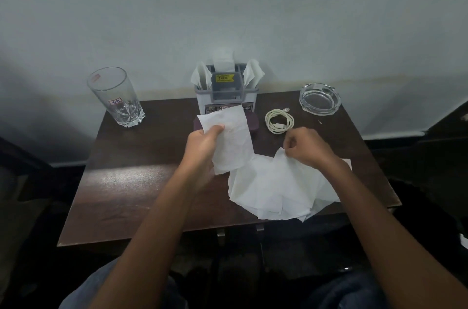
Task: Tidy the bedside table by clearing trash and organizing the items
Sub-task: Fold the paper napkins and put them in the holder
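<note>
1. A dark wooden surface (131,182) is set against a pale wall, filling the middle of the frame.
2. A single tissue sheet (229,141) is pinched between thumb and fingers of the left hand (202,143), held at frame centre with its long axis running top to bottom, the upper edge tilted toward the tissue holder (226,92).
3. The corner of the tissue pile (278,187), lower right of centre, is gripped by the closed fingers of the right hand (306,146).
4. Thin sheets could be torn if pulled apart sharply.
5. The coiled white cable (279,123) just above the right hand, or the glass ashtray (319,99) at upper right, could be knocked by a sweeping wrist.
6. The drinking glass (116,97) stands upper left, well apart.
</note>
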The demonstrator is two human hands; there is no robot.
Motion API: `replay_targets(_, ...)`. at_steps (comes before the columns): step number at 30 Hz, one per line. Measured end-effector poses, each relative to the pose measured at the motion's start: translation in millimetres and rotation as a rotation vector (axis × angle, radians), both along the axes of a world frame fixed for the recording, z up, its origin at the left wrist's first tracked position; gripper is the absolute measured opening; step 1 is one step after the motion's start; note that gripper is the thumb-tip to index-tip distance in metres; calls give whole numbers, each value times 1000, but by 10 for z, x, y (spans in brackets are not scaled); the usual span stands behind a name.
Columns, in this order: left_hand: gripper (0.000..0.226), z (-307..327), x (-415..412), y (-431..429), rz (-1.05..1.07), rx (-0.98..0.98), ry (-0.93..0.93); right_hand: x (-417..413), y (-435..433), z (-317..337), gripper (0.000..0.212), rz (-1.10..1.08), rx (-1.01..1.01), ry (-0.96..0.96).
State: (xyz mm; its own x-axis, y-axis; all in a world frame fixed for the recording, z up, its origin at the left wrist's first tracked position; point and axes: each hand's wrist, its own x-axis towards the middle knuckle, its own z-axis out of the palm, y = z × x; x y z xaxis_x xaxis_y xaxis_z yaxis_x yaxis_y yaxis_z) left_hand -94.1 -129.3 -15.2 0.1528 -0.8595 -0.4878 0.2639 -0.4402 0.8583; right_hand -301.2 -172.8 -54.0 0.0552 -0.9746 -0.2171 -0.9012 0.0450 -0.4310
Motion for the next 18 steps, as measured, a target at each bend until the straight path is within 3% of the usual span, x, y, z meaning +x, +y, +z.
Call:
replay_targets(3, 19, -4, 22, -6, -10, 8, -22, -22, -12, 63, 22, 26, -13, -77)
replay_targets(11, 19, -25, -26, -9, -155, 24, -188, 10, 95, 737, 19, 231, 178, -537)
replay_targets(18, 27, -4, -185, 63, -375, 40, -103, 228, 133, 870, 24, 333, 147, -642)
